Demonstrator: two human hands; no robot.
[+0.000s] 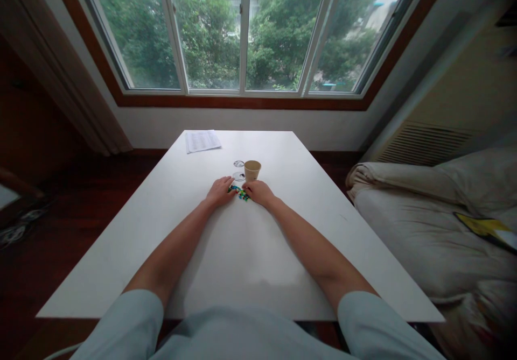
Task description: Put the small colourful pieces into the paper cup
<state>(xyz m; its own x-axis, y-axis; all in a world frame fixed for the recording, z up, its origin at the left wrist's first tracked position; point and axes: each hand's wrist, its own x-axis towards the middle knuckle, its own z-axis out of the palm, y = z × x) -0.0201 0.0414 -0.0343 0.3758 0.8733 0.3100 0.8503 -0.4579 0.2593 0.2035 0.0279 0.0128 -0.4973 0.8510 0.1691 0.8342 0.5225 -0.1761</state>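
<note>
A small heap of green, blue and other bright-coloured pieces (243,193) lies on the white table between my hands. They are too small to name. At the left edge of the heap rests my left hand (220,191), fingers stretched forward and the thumb side by the pieces. My right hand (260,192) is at the heap's right side, its fingers bent and thumb and forefinger close together; whatever they hold is too small to make out. Just beyond the right hand stands an upright brown paper cup (252,169), its lower part partly hidden. Beside it is a clear see-through container (239,176).
The white table (242,263) reaches toward a wall below a wide window (214,37). Printed sheets of paper (202,141) lie at its far left corner. A pale covered sofa (404,231) with a yellow and black item (482,226) stands to the right.
</note>
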